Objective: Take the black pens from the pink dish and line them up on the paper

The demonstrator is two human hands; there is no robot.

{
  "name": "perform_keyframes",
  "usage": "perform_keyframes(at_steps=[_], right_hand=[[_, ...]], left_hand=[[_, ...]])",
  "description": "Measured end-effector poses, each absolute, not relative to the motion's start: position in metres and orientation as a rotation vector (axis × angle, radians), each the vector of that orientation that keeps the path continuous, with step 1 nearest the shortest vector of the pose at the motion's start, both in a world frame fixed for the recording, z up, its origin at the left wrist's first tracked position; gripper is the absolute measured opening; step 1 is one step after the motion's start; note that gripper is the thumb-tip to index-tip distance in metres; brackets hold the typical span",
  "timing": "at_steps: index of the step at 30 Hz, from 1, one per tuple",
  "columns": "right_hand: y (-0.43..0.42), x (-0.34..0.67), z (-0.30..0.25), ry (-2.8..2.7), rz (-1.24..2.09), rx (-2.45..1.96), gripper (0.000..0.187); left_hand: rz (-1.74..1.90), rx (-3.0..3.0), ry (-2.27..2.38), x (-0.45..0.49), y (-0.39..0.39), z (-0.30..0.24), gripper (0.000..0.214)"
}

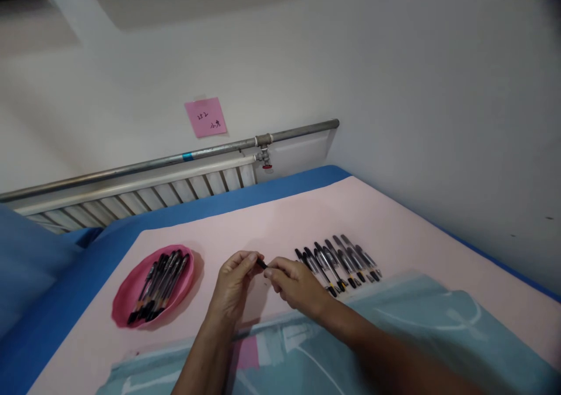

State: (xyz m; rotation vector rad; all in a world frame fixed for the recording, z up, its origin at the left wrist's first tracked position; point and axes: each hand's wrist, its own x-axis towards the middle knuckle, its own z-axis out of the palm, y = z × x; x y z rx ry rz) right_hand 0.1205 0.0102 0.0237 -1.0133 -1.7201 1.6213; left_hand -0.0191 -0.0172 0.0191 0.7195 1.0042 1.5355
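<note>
Between my two hands, a short black piece of a pen (262,263) shows; the rest of it, if any, is hidden by fingers. My left hand (236,278) pinches its upper left end between thumb and fingertips. From the other side, my right hand (293,281) grips the lower right end, fingers curled. To the right, several clear-barrelled pens with black caps (322,263) lie side by side in overlapping rows. A pink oval basket (118,298) at the left holds several more black pens (160,287).
A pale pink sheet (245,225) covers the blue table (280,191). Teal patterned cloth (372,336) lies along the near edge. Behind are a radiator (175,193) and a metal pipe (219,149); a pink note (205,117) hangs on the wall.
</note>
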Motion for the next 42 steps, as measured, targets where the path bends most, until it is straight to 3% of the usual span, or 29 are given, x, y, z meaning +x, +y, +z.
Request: perform_keyframes(at_steps=[5, 15, 20, 32, 39, 42], right_hand=[[0.008, 0.120, 0.029, -1.286, 2.171, -0.963, 0.015], [0.019, 0.129, 0.037, -0.761, 2.763, -0.722, 0.024], [0.019, 0.130, 0.036, -0.663, 2.857, -0.647, 0.025], [0.006, 0.124, 0.036, -1.257, 2.253, -0.892, 0.022], [0.005, 0.120, 0.021, -1.814, 1.380, -0.966, 0.018], [0.007, 0.121, 0.022, -1.883, 1.206, -0.964, 0.015]], left_hand=[[1.553, 0.718, 0.965, -0.019, -0.017, 0.018, 0.012], [1.517, 0.714, 0.775, -0.020, -0.021, 0.026, 0.019], [1.448, 0.778, 0.673, -0.024, -0.023, 0.026, 0.016], [1.530, 0.718, 0.892, -0.022, -0.020, 0.026, 0.015], [1.587, 0.682, 1.021, -0.018, -0.015, 0.017, 0.020], [1.614, 0.669, 1.056, -0.016, -0.015, 0.015, 0.020]])
